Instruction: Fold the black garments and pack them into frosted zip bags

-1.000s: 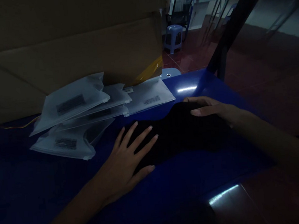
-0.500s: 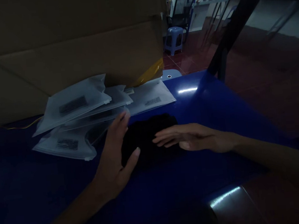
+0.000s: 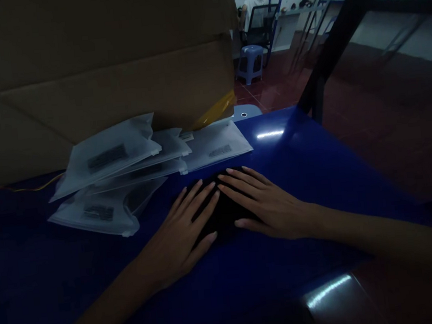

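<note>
A dark, soft-looking black bundle [image 3: 225,217], perhaps folded cloth, lies on the blue tabletop [image 3: 300,159]; its kind is too dark to make out. My left hand [image 3: 189,223] rests flat over its left side with the fingers spread. Over the right side lies my right hand [image 3: 261,198], also flat, fingers stretched out and pointing toward the left hand. The fingertips of both hands nearly meet above the bundle, and much of it is hidden under them.
Several frosted zip bags [image 3: 112,154] with dark printed labels lie stacked beyond my hands. Behind them stands a large cardboard box [image 3: 117,90]. A dark metal post [image 3: 341,38] rises at the table's right edge. Farther off are a blue stool [image 3: 251,64] and a seated person [image 3: 256,0].
Both hands have come down flat onto the black bundle, palms turned downward. Before, they were held at its sides, tilted, and more of the bundle showed. The view has shifted slightly.
</note>
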`<state>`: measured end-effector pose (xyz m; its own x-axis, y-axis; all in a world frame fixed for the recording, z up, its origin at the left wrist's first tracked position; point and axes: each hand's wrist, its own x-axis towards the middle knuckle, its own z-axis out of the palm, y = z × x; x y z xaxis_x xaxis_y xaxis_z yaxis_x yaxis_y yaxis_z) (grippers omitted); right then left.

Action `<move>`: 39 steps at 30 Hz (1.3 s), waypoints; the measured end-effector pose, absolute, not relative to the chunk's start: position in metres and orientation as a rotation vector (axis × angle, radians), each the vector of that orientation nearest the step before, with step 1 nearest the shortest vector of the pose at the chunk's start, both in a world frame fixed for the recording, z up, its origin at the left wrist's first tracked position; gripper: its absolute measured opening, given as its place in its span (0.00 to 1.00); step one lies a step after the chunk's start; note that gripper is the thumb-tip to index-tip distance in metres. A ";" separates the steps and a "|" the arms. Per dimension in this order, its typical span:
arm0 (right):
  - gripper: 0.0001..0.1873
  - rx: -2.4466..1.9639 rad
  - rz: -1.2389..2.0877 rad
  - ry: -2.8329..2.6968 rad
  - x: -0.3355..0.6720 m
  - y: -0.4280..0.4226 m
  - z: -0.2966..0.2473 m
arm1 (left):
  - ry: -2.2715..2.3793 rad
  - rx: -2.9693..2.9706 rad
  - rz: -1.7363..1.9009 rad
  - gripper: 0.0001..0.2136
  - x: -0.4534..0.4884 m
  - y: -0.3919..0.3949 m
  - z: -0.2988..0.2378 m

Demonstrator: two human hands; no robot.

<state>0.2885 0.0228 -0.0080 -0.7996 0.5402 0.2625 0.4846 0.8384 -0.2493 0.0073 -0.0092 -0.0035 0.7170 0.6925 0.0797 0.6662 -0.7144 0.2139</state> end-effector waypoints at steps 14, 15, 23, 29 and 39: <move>0.36 -0.863 0.266 -2.739 0.299 0.029 -0.008 | 1.057 2.761 0.221 0.34 0.006 -0.006 -0.003; 0.36 -0.867 0.271 -2.740 0.299 0.029 -0.008 | 1.057 2.758 0.228 0.34 0.006 -0.006 -0.003; 0.29 -0.887 0.365 -2.735 0.302 0.033 -0.005 | 0.991 2.785 0.303 0.32 0.002 -0.004 -0.003; 0.28 -0.896 0.235 -2.755 0.304 0.035 -0.006 | 0.995 2.804 0.386 0.25 0.003 -0.008 0.002; 0.41 -1.456 -0.082 -2.399 0.308 0.037 -0.005 | 0.827 2.855 0.473 0.19 0.000 -0.006 0.007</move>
